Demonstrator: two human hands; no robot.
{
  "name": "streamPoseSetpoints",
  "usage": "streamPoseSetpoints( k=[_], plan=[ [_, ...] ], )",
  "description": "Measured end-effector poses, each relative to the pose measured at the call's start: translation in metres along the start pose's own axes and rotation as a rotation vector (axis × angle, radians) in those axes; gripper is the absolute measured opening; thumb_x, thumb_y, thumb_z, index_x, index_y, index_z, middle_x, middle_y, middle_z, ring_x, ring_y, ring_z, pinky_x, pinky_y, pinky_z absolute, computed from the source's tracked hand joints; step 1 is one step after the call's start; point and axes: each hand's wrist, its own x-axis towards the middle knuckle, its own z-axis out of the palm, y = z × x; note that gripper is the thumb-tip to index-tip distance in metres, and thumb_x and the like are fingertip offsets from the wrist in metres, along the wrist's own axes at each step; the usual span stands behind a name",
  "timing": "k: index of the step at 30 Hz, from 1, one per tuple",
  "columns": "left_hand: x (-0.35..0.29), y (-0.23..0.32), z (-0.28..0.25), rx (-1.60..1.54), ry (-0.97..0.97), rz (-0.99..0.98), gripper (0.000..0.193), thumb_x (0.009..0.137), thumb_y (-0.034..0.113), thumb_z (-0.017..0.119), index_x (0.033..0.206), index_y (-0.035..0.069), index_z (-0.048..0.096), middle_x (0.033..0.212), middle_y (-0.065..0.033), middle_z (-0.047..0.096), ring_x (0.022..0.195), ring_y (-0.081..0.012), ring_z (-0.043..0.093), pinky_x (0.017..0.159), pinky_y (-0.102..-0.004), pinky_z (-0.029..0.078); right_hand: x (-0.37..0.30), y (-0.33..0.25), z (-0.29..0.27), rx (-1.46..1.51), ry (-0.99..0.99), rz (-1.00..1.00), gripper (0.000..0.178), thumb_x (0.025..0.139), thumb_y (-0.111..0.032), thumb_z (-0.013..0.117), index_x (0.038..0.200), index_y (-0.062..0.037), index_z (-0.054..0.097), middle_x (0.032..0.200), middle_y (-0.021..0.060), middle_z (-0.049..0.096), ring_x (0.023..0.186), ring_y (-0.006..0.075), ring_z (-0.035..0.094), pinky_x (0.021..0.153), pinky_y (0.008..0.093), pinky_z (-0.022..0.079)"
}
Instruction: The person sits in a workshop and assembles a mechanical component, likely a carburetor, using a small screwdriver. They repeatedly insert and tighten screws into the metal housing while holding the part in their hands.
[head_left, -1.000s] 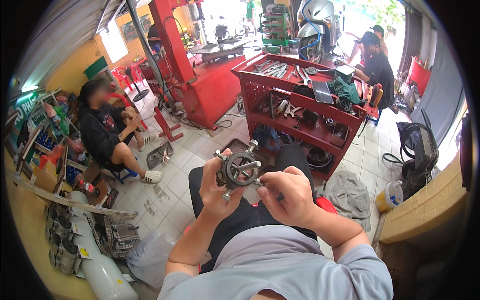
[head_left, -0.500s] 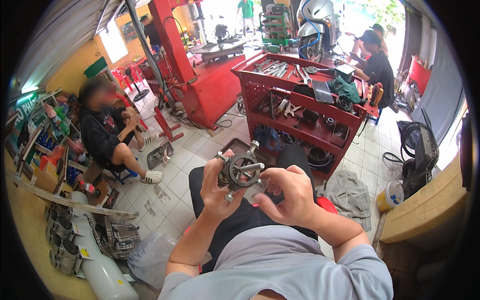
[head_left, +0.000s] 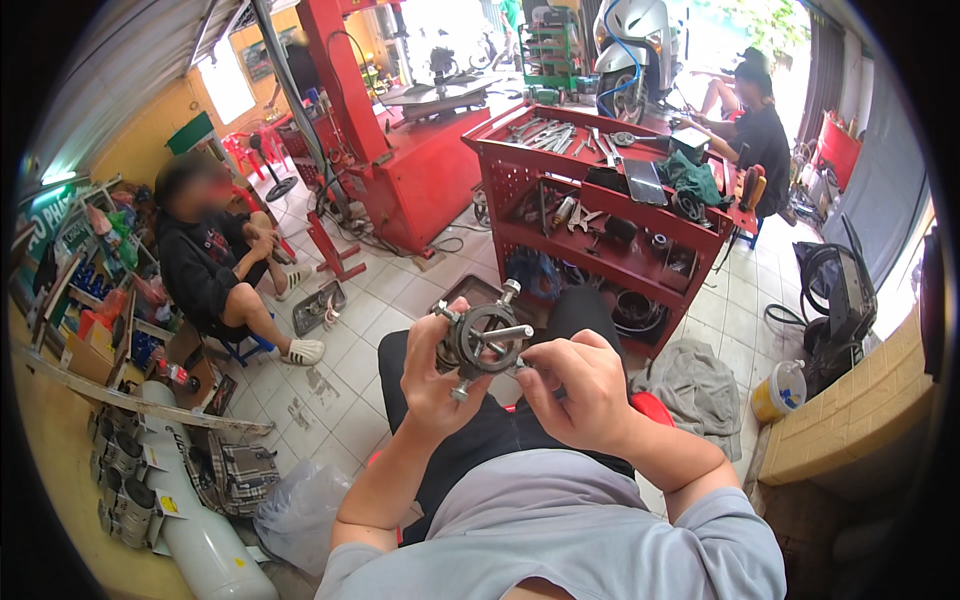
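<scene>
In front of my lap I hold a dark round metal ring fixture (head_left: 460, 341) with several bolts sticking out around its rim. A bright metal rod (head_left: 512, 334) juts from its middle toward the right. My left hand (head_left: 430, 397) grips the ring from the left, thumb and fingers wrapped round its edge. On the opposite side, my right hand (head_left: 582, 392) pinches a small bolt (head_left: 523, 363) at the ring's right edge between thumb and fingertips. Part of the bolt is hidden by those fingers.
A red tool cart (head_left: 610, 235) with wrenches and a phone stands ahead. Beyond my knees a metal tray (head_left: 478, 291) lies on the tiled floor. One person (head_left: 215, 255) sits at the left; another (head_left: 762, 130) sits behind the cart. Grey cloth (head_left: 690, 395) lies at my right.
My right hand's fingers, spread apart beside the ring before, have closed on the bolt at its right edge. My left hand and the ring have hardly moved.
</scene>
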Motion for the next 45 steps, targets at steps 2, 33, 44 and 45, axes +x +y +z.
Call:
streamPoseSetpoints(
  k=[2,33,44,45],
  plan=[
    [0.0,0.0,-0.003,0.0,-0.032,-0.002,0.032,0.072,0.002,0.079,0.102,0.005,0.069,0.126,-0.0314,0.049,0.11,-0.0434,0.058,0.089,-0.0489,0.051,0.003,0.0,-0.002,-0.003,-0.004,-0.012,0.027,0.076,-0.019,0.075,0.094,-0.0059,0.059,0.064,-0.0001,0.058,0.053,0.0127,0.057,0.054,0.0278,0.037],
    [-0.003,-0.01,0.006,-0.019,0.033,0.126,0.046,0.077,0.001,0.075,0.118,-0.002,0.055,0.127,-0.036,0.046,0.104,-0.0411,0.061,0.083,-0.0448,0.055,0.002,-0.005,0.001,-0.063,-0.009,-0.051,0.02,0.076,-0.01,0.073,0.086,-0.0027,0.057,0.058,0.0004,0.058,0.047,0.0147,0.055,0.054,0.0297,0.038],
    [-0.004,0.004,0.008,-0.122,0.058,-0.184,0.062,0.068,0.006,0.082,0.121,-0.01,0.053,0.121,-0.0279,0.057,0.105,-0.037,0.061,0.084,-0.04,0.051,0.003,-0.001,-0.001,0.008,-0.022,-0.018,0.026,0.074,-0.011,0.075,0.093,-0.0041,0.058,0.059,-0.0015,0.056,0.048,0.0127,0.054,0.054,0.0282,0.038],
    [-0.003,0.005,0.007,-0.132,0.049,-0.206,0.061,0.068,0.006,0.082,0.119,-0.012,0.054,0.12,-0.0286,0.057,0.106,-0.0361,0.061,0.085,-0.0391,0.051,0.004,-0.002,-0.001,0.021,0.009,-0.003,0.027,0.074,-0.011,0.075,0.094,-0.0044,0.059,0.059,-0.0019,0.056,0.048,0.012,0.054,0.054,0.0278,0.038]
  ],
)
